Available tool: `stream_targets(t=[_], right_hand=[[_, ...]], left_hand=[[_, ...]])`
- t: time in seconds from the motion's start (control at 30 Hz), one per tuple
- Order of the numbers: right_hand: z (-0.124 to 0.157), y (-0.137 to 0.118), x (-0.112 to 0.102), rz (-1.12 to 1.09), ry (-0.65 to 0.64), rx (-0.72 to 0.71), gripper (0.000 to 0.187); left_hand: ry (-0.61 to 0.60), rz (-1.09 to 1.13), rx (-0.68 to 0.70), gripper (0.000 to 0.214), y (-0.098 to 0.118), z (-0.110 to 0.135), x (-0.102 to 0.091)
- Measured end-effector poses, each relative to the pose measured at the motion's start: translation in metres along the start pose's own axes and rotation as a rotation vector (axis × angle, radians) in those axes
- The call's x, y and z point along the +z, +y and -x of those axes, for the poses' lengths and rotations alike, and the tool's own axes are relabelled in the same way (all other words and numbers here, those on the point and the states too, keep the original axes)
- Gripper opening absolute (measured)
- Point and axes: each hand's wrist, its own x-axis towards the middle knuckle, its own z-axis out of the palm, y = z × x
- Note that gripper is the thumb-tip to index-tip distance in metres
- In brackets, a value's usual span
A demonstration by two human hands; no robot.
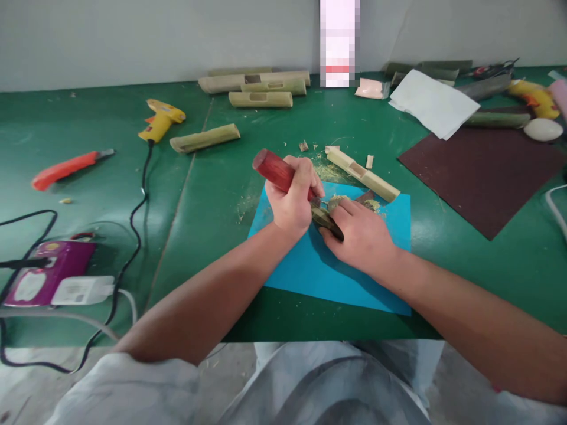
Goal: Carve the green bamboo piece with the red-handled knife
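In my left hand (290, 198) is a tool with a thick red wooden handle (277, 171). Its handle tilts up to the left, and its working end is mostly hidden at a dark bamboo piece (325, 221). My right hand (358, 233) grips that bamboo piece from the right, with fingers over its top. Both hands are close together above a blue sheet (336, 283). Just beyond them lies a pale bamboo length (365, 174) with a rectangular opening cut in it. Shavings (330, 172) are scattered around.
Several bamboo tubes (261, 99) lie by the wall. To the left are a yellow glue gun (160, 121), a red utility knife (73, 168) and a purple power strip (53, 271) with cables. A brown sheet (482, 177) and white paper (434, 103) lie right.
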Motion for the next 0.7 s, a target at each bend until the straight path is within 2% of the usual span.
stream_targets(t=[0.1, 0.33, 0.53, 0.7], right_hand=[[0.0, 0.0, 0.0, 0.004, 0.003, -0.006, 0.014], [0.0, 0.001, 0.001, -0.006, 0.015, -0.015, 0.015], [0.001, 0.002, 0.003, -0.022, 0.045, -0.021, 0.014], [0.001, 0.003, 0.004, -0.038, 0.048, -0.02, 0.014]], left_hand=[[-0.02, -0.059, -0.002, 0.05, 0.002, 0.001, 0.0], [-0.082, -0.025, 0.084, 0.041, -0.004, 0.001, -0.003], [-0.196, -0.034, 0.166, 0.04, -0.007, 0.0, -0.007], [-0.209, -0.012, 0.191, 0.044, -0.009, 0.0, -0.007]])
